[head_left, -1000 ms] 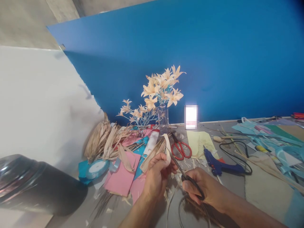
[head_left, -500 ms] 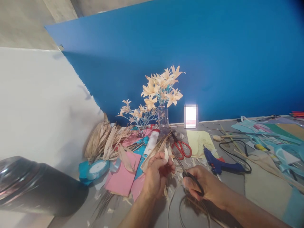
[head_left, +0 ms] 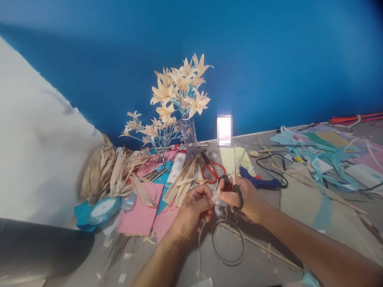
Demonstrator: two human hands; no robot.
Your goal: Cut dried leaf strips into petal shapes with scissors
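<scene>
- A small pale strip [head_left: 216,196] sits between the two hands, above the counter [head_left: 257,273].
- The left hand [head_left: 197,204] pinches that strip between thumb and fingers.
- The right hand [head_left: 247,199] grasps black-handled scissors [head_left: 234,171], blades pointing up and away; its fingertips are right at the strip, though whether they touch it I cannot tell.
- Below the hands lies a thin grey coil [head_left: 228,263].
- Just beyond them are red-handled scissors [head_left: 208,162], a yellow sheet [head_left: 227,157] and a blue glue gun [head_left: 265,183].
- To the left are dry husks [head_left: 182,184], a pink sheet [head_left: 139,217] and a ribbon spool [head_left: 104,210], any print on it too small to read.
- Blue ribbons [head_left: 338,167] lie tangled at the right.
- Behind, a clear vase [head_left: 188,135] carries pale flowers [head_left: 182,83]; beside it glows a bright rectangle [head_left: 224,130], pixelated past reading.
- A blue wall [head_left: 284,59] backs everything.
</scene>
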